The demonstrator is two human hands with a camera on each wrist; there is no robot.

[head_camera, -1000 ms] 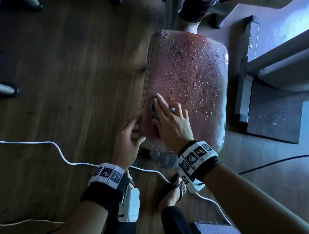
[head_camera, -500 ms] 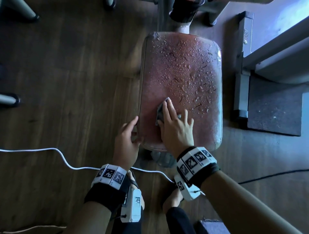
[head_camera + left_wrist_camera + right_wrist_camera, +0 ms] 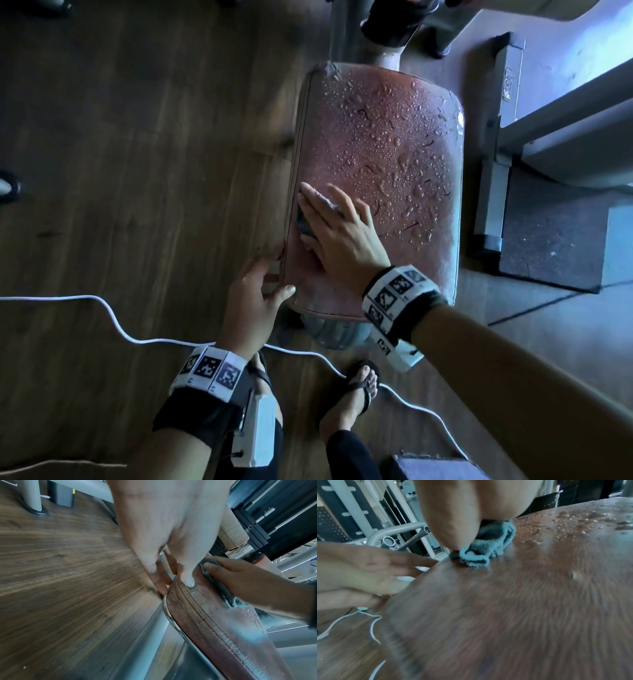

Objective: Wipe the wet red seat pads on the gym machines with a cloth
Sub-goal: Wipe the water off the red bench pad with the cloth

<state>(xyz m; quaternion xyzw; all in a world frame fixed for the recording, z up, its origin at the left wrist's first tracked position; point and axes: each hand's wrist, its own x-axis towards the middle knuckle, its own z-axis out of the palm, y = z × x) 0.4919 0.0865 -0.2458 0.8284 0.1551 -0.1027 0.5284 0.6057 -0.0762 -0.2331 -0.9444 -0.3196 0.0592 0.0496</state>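
The red seat pad (image 3: 394, 137) fills the middle of the head view, with water drops thick on its far and right parts; the near-left part looks wiped. My right hand (image 3: 335, 226) lies flat with straight fingers on a folded blue-grey cloth (image 3: 303, 222), pressing it on the pad's left edge. The right wrist view shows the cloth (image 3: 488, 547) bunched under that hand's fingers. My left hand (image 3: 257, 298) braces the pad's near-left corner, thumb on top and straight fingers along the side (image 3: 161, 588).
A white cable (image 3: 113, 322) snakes over the wooden floor near my sandalled feet (image 3: 356, 394). Grey machine frame bars (image 3: 493, 192) and a black mat (image 3: 548, 240) stand right of the pad. The seat post (image 3: 387, 58) rises at the far end.
My right hand has slid the cloth from the pad's middle back to its left edge. The left hand stays at the near-left corner.
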